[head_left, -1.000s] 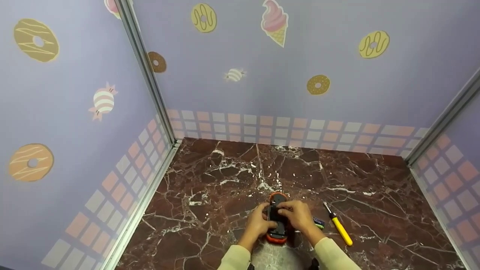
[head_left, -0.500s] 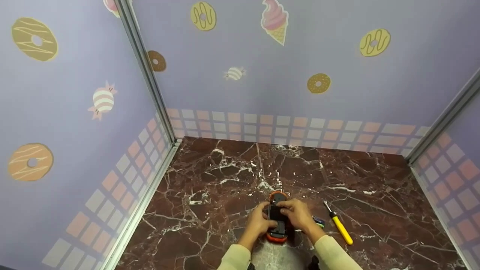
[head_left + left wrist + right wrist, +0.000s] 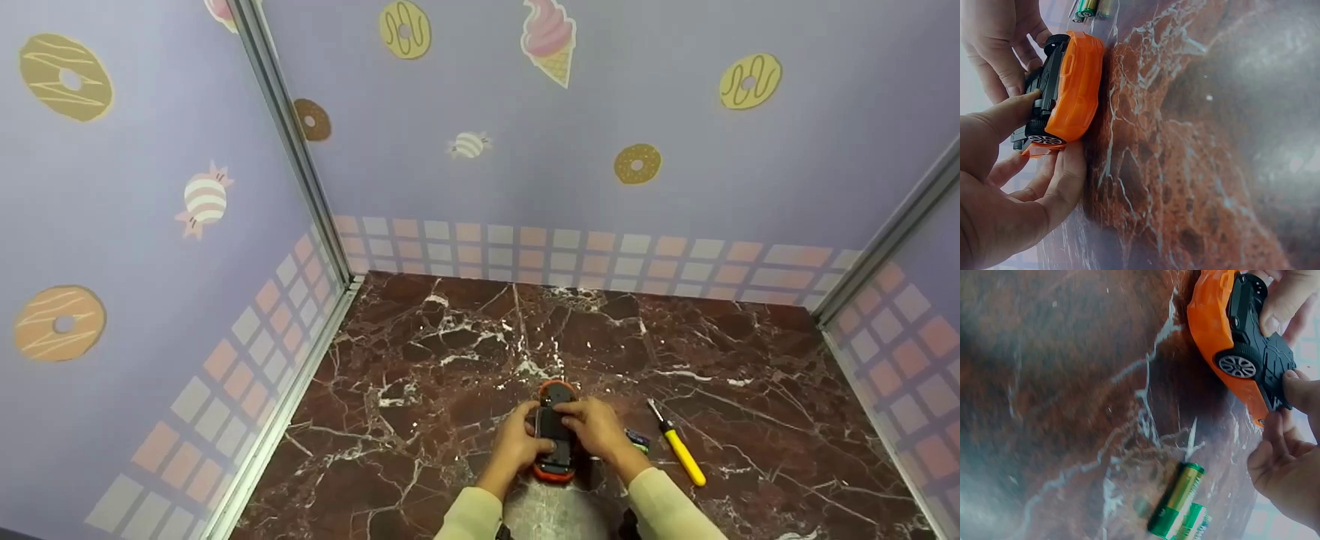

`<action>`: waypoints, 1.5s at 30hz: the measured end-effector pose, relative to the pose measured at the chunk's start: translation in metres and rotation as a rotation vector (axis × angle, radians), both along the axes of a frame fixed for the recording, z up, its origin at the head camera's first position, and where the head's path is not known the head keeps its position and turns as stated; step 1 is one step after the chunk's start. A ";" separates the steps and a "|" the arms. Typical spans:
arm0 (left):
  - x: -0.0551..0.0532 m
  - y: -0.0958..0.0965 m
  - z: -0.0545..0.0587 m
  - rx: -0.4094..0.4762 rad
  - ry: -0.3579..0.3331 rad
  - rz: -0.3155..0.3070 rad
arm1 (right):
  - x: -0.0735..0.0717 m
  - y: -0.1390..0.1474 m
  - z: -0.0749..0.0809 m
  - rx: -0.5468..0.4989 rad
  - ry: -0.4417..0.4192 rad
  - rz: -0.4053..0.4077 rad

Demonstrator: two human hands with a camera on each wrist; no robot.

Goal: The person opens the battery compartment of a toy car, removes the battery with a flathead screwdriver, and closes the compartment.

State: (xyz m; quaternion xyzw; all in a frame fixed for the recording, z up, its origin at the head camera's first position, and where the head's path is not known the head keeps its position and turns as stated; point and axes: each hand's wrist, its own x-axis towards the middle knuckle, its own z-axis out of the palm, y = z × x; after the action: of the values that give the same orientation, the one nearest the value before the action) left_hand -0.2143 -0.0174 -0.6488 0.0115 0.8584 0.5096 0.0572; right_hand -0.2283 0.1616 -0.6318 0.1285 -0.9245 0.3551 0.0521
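An orange toy car point(image 3: 555, 475) lies upside down on the marbled surface, its black underside point(image 3: 1278, 354) facing up. My left hand point(image 3: 516, 442) holds it from the left, thumb pressed on the underside and the other fingers along the orange body, as the left wrist view point(image 3: 1033, 180) shows. From the right, my right hand point(image 3: 596, 429) grips the car near its far half. Its thumb point(image 3: 1297, 385) sits at the edge of the black underside, with the index finger at the body's orange edge. My hands partly cover the middle of the underside.
Green-and-gold batteries point(image 3: 1179, 500) lie just right of the car, close to my right wrist. Further right is a screwdriver point(image 3: 682, 456) with a yellow handle, its tip pointing away. White specks dot the surface beyond the car. Patterned lilac walls point(image 3: 480, 180) enclose the back and sides.
Both hands keep their hold on the toy car, with only slight finger movement in the right. The whole head view has shifted a little.
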 end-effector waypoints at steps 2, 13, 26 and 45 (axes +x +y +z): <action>-0.001 0.000 0.000 -0.002 0.007 -0.001 | -0.001 0.000 0.003 -0.008 -0.017 -0.003; -0.002 0.000 0.001 -0.044 0.003 -0.008 | -0.001 -0.003 0.003 -0.011 -0.013 -0.035; 0.000 0.000 0.003 -0.060 0.011 -0.007 | 0.002 -0.006 -0.002 0.075 -0.009 -0.086; 0.000 0.000 0.004 -0.041 0.019 -0.041 | 0.007 -0.009 -0.010 0.180 0.138 -0.111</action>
State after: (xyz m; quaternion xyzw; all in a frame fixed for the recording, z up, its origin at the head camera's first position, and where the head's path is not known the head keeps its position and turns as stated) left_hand -0.2147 -0.0175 -0.6445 0.0324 0.8688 0.4905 0.0597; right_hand -0.2217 0.1528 -0.6420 0.1054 -0.9525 0.2576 0.1236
